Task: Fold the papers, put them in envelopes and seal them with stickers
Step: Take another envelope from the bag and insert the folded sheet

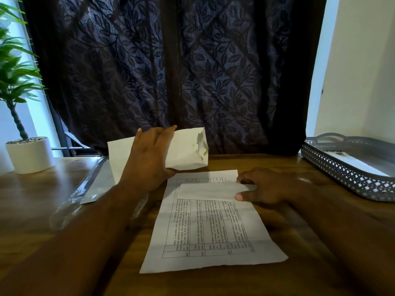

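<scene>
Head view. A dark leaf-patterned curtain (pixel 171 71) fills the top of the frame behind a wooden worktop (pixel 27 199). A green plant in a white pot (pixel 30 154) stands at the far left. A grey perforated tray (pixel 342 174) sits at the right edge, cut off by the frame, holding something white that is too small to name. A blurred clear plastic sleeve (pixel 92 184) lies left of centre.

A printed sheet (pixel 209 231) lies flat at centre. The left hand (pixel 147 161) hides the middle of a white envelope (pixel 186 148), raised over the sheet's far edge. Its fingers (pixel 164 131) wrap round the envelope, whose open mouth faces right. The white piece left of the hand may be its flap. The right hand (pixel 269 186) pinches the right end of a folded paper (pixel 209 191) lying on the sheet.
</scene>
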